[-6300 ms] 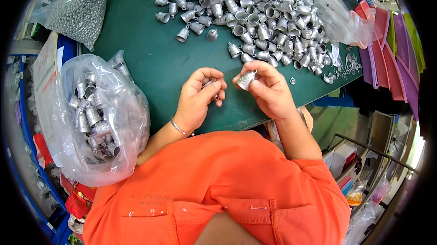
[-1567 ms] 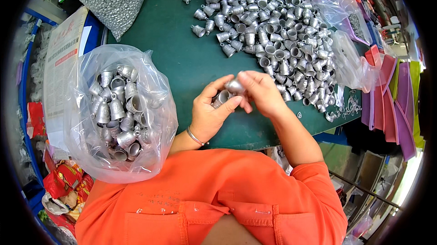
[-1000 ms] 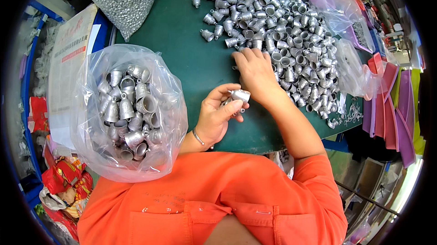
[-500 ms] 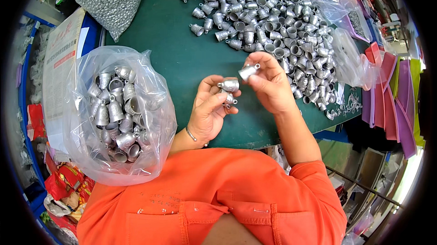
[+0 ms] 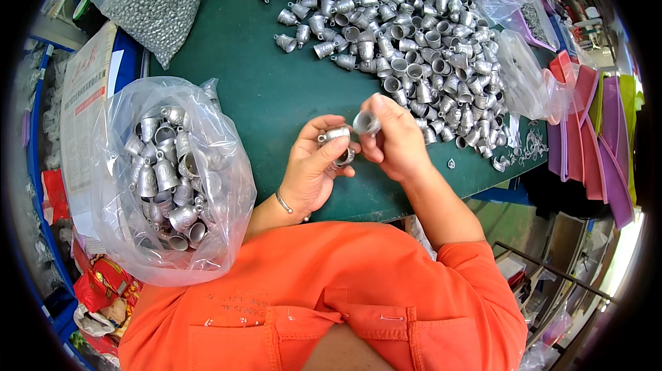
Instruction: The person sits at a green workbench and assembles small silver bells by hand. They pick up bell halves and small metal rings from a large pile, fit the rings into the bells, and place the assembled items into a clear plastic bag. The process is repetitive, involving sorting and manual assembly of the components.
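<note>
Two silver bells (image 5: 336,134) sit in the left hand (image 5: 308,169), fingers curled; just right, the right hand (image 5: 401,142) pinches another bell (image 5: 364,123), fingers bent.

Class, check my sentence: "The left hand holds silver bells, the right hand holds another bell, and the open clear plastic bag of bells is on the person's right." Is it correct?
Not quite: the head view shows the open clear plastic bag on the person's left. The left hand does hold silver bells, the right hand another bell.
</note>
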`<state>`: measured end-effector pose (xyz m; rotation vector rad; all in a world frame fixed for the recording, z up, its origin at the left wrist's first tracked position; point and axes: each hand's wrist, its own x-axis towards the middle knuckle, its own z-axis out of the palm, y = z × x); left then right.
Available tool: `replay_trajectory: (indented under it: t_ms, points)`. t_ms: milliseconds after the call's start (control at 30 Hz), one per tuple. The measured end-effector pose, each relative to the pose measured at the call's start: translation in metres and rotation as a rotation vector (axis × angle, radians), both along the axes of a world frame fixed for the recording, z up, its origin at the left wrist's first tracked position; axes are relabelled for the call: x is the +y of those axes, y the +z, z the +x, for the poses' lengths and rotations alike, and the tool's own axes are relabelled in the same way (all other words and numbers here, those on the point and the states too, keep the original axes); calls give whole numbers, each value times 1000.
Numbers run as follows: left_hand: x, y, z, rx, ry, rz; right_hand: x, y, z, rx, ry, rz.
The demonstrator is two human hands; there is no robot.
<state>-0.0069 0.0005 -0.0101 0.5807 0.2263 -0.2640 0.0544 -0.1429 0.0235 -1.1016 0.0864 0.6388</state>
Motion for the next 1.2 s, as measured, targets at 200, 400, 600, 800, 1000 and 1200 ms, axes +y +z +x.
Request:
replay_trajectory:
  t_ms: [200, 400, 600, 800, 1000, 1200]
  points:
    - [-1, -7, 0, 5, -37, 0, 18, 6, 8, -1003, -18, -807]
    - [3, -3, 0, 7, -1, -103, 28, -12, 69, -1546, 24, -1254]
    - [3, -4, 0, 6, 65, -36, 24, -7, 57, -1359, 82, -1115]
    - [3, -2, -1, 28, 108, 15, 0, -2, 35, -613, 45, -231]
    - [4, -1, -1, -22, 154, 55, -8, -10, 15, -115, 27, 404]
    - [3, -1, -1, -101, 222, 116, -13, -17, 2, 173, 42, 669]
